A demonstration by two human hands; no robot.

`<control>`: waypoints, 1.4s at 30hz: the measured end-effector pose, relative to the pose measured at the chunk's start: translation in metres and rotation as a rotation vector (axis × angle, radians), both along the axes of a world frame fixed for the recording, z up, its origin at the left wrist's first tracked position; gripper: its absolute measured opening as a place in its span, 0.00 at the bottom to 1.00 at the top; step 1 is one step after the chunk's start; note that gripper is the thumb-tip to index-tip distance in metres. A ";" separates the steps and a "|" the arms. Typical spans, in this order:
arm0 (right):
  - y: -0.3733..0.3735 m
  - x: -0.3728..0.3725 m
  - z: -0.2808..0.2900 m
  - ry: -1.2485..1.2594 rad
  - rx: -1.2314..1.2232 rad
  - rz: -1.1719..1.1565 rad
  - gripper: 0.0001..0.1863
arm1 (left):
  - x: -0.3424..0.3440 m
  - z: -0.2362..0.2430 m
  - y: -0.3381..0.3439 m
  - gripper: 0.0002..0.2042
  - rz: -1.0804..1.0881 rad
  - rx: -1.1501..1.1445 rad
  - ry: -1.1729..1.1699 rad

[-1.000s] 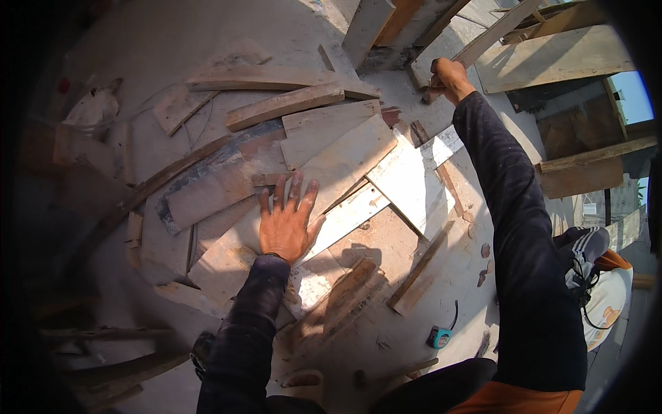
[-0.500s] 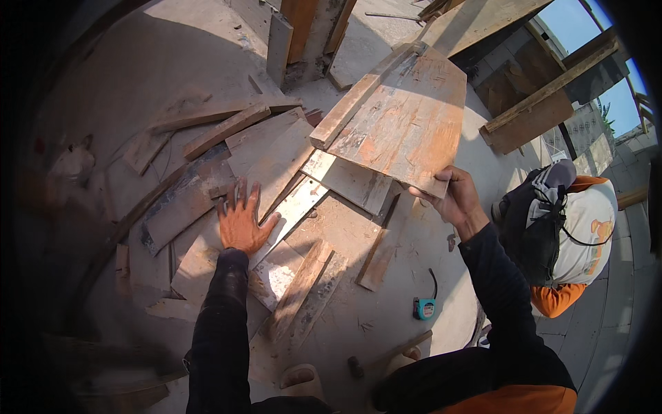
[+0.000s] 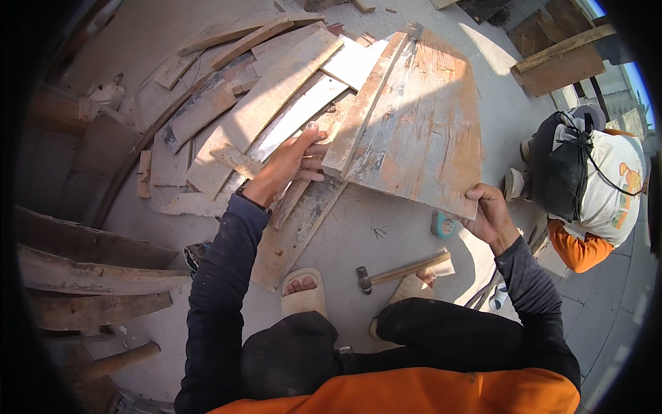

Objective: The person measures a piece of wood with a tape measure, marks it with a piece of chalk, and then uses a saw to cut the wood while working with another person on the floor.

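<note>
A broad wooden panel (image 3: 420,131), worn and paint-stained, with a narrow batten (image 3: 369,107) along its left edge, is tilted up in front of me. My right hand (image 3: 491,215) grips its near right corner, thumb on top and fingers beneath. By the near end of the batten is my left hand (image 3: 293,164), its thumb raised and its fingers apart; whether the fingertips touch the wood I cannot tell. Under and left of that hand lie loose planks (image 3: 269,96), partly hidden by the panel.
A hammer (image 3: 396,272) lies on the floor between my sandalled feet. A teal tape measure (image 3: 442,225) sits just below the panel's near edge. At right a person (image 3: 586,179) in a white and orange top bends over. More timber (image 3: 96,269) is stacked at left.
My left hand has come up off the planks to the batten side of the panel. The panel, in my right hand, has shifted, and the view has tipped down, bringing the hammer into clearer sight.
</note>
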State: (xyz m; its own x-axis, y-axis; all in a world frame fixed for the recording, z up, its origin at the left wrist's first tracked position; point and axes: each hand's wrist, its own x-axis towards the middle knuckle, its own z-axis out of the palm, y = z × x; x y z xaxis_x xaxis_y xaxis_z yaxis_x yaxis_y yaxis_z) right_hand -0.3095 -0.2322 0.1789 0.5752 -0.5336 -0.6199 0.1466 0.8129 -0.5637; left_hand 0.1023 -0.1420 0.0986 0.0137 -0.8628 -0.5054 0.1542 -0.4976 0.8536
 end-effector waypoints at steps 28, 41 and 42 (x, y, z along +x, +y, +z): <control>0.025 0.016 0.052 0.399 -0.726 0.549 0.45 | 0.049 0.021 0.053 0.27 0.144 0.039 -0.032; 0.074 -0.140 -0.179 1.331 -1.334 0.854 0.49 | 0.078 -0.003 0.189 0.24 0.176 0.042 -0.292; 0.075 -0.141 -0.184 1.379 -1.322 0.903 0.50 | 0.080 -0.004 0.187 0.31 0.119 0.106 -0.330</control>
State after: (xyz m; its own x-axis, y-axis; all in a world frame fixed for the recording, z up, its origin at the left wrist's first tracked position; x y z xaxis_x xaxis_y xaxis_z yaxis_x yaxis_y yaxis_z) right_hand -0.4502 -0.1577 -0.0055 0.4749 -0.8092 -0.3459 -0.8761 -0.4720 -0.0986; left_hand 0.1824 0.0452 0.0946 0.2881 -0.7884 -0.5436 -0.0593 -0.5812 0.8116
